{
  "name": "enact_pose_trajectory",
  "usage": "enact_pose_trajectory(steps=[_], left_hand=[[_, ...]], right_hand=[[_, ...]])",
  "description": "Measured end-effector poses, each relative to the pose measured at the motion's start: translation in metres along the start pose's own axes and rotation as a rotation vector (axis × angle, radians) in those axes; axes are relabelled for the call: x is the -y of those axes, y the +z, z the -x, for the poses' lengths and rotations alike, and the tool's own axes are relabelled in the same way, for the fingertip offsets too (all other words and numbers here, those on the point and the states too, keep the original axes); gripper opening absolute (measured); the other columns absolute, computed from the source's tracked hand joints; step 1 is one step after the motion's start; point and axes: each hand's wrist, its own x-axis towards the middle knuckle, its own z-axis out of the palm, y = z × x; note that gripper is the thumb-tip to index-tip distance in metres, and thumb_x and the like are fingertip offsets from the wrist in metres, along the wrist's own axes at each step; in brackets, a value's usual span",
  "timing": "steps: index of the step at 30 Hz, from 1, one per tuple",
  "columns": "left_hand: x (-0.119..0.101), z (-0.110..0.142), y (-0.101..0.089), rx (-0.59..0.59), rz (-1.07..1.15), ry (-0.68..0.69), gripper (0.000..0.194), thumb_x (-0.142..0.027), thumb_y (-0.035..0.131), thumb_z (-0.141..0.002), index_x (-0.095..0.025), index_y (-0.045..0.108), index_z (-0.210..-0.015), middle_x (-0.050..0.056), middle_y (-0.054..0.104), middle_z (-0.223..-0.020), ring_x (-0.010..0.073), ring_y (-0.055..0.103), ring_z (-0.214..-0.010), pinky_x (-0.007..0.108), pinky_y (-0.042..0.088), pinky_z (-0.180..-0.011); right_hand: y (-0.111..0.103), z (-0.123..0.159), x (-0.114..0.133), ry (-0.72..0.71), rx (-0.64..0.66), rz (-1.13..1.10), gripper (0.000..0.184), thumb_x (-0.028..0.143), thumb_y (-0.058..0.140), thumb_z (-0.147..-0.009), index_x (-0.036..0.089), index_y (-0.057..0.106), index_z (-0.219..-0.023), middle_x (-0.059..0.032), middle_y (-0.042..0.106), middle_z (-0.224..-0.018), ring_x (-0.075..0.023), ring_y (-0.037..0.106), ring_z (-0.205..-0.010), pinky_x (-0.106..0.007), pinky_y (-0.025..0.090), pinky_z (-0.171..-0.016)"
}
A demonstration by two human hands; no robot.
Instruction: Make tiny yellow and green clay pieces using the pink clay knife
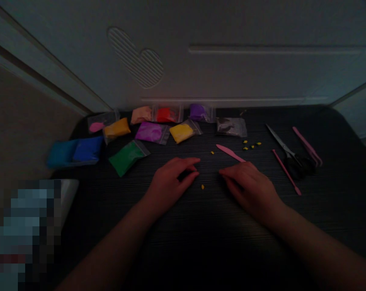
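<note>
My left hand (172, 178) hovers over or rests on the dark table with thumb and forefinger apart and nothing between them. Just below its fingertips lies a small yellow piece (202, 187); a second yellow piece (212, 152) sits farther back. Across from it, my right hand (251, 184) has its fingertips pinched together; whatever they hold, if anything, is too small to make out. The pink plastic knife (230, 152) lies just behind my right hand, its near end at the knuckles. Several tiny yellow-and-dark-green pieces (252, 146) are grouped beyond that hand.
Bags of coloured clay line the back and left, including a green bag (127, 157), yellow bag (182, 132) and blue bag (87, 150). Scissors (284, 147), a thin pink tool (286, 171) and pink tweezers (307, 145) lie right. A white panel (231, 76) stands behind.
</note>
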Motion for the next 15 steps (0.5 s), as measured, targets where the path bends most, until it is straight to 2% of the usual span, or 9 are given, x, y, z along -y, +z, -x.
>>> enact_pose_trajectory(steps=[6, 15], left_hand=[[0.0, 0.0, 0.0, 0.004, 0.001, -0.005, 0.03, -0.027, 0.052, -0.078, -0.025, 0.051, -0.108, -0.003, 0.062, -0.086, 0.0108, 0.057, -0.083, 0.025, 0.045, -0.075], [0.0, 0.0, -0.001, 0.0, 0.014, -0.017, 0.03, -0.027, 0.053, -0.077, -0.026, 0.052, -0.107, -0.004, 0.062, -0.085, 0.0104, 0.057, -0.083, 0.024, 0.044, -0.075]], right_hand=[[-0.003, 0.002, 0.0, 0.027, 0.005, 0.001, 0.033, 0.01, 0.044, -0.08, 0.02, 0.05, -0.11, -0.0025, 0.061, -0.104, -0.0125, 0.055, -0.095, -0.026, 0.044, -0.085], [-0.01, 0.0, 0.003, 0.055, -0.013, 0.028, 0.021, 0.013, 0.044, -0.081, 0.02, 0.055, -0.098, -0.0009, 0.064, -0.096, -0.0111, 0.059, -0.088, -0.023, 0.047, -0.08]])
